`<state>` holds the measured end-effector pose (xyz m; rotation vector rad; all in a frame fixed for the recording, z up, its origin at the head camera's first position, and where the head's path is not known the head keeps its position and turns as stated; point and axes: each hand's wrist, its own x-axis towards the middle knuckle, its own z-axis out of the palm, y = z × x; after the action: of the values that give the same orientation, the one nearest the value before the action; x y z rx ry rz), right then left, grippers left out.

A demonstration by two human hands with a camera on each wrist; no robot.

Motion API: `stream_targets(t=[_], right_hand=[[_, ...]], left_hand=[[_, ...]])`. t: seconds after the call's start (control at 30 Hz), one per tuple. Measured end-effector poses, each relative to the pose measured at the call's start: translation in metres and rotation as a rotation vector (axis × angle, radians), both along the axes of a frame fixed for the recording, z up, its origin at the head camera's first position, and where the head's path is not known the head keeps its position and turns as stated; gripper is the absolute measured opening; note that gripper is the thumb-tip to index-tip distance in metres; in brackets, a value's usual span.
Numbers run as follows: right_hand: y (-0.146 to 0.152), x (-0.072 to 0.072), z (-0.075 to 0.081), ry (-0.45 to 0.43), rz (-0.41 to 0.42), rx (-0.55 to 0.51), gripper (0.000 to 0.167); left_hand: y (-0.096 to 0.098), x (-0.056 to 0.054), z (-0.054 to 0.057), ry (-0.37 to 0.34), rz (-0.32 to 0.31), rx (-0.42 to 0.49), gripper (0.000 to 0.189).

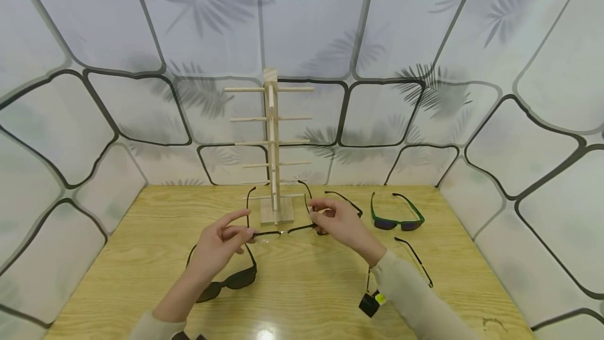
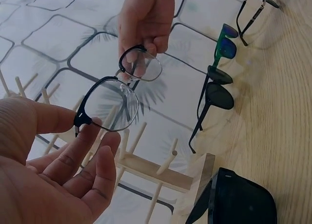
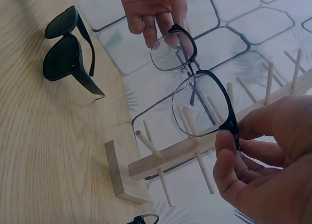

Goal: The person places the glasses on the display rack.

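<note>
A pair of clear eyeglasses [image 1: 300, 229] with a black browline is held up before the wooden display stand [image 1: 275, 146], temples unfolded and pointing toward the stand. My left hand [image 1: 218, 245] pinches the glasses at the left hinge between thumb and fingers. At the opposite hinge my right hand [image 1: 341, 224] pinches the frame the same way. Both wrist views show the clear lenses [image 2: 112, 104] between the two hands. Pegs [image 3: 148, 145] stick out from the stand's post close behind the glasses.
Dark sunglasses [image 1: 240, 278] lie under my left hand. Green-framed sunglasses [image 1: 398, 223] sit at the back right, beside another dark pair [image 2: 219, 95] partly hidden by my right hand. Near my right sleeve lie thin-templed glasses [image 1: 415, 256] and a black item with a yellow tag [image 1: 380, 298]. A patterned backdrop [image 1: 311, 25] encloses the table.
</note>
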<state>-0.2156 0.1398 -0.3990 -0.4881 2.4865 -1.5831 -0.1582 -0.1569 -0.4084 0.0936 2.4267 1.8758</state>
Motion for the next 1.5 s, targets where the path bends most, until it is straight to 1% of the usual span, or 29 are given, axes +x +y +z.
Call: stream_targets(t=[0.2, 0.43, 0.57, 0.8, 1.0, 1.2, 1.5], right_hand=[[-0.007, -0.007, -0.003, 0.003, -0.04, -0.012, 0.037], [-0.011, -0.014, -0.006, 0.028, -0.047, -0.022, 0.04], [-0.014, -0.017, -0.008, 0.028, -0.066, -0.032, 0.041], [-0.019, -0.022, -0.01, 0.005, -0.093, -0.06, 0.043], [-0.022, -0.024, -0.011, 0.007, -0.104, -0.067, 0.044], [-0.026, -0.028, -0.012, 0.006, -0.115, -0.073, 0.044], [-0.031, -0.033, -0.011, -0.008, -0.132, -0.096, 0.042]], left_hand=[[-0.001, -0.007, 0.0, 0.027, 0.021, 0.006, 0.051], [0.0, -0.015, -0.003, 0.031, 0.041, 0.032, 0.05], [0.001, -0.02, -0.003, 0.04, 0.055, 0.035, 0.048], [0.001, -0.029, -0.006, 0.026, 0.081, 0.034, 0.043], [0.0, -0.035, -0.008, 0.023, 0.097, 0.037, 0.041], [0.0, -0.039, -0.009, 0.016, 0.121, 0.069, 0.041], [-0.001, -0.041, -0.01, 0.029, 0.125, 0.084, 0.045]])
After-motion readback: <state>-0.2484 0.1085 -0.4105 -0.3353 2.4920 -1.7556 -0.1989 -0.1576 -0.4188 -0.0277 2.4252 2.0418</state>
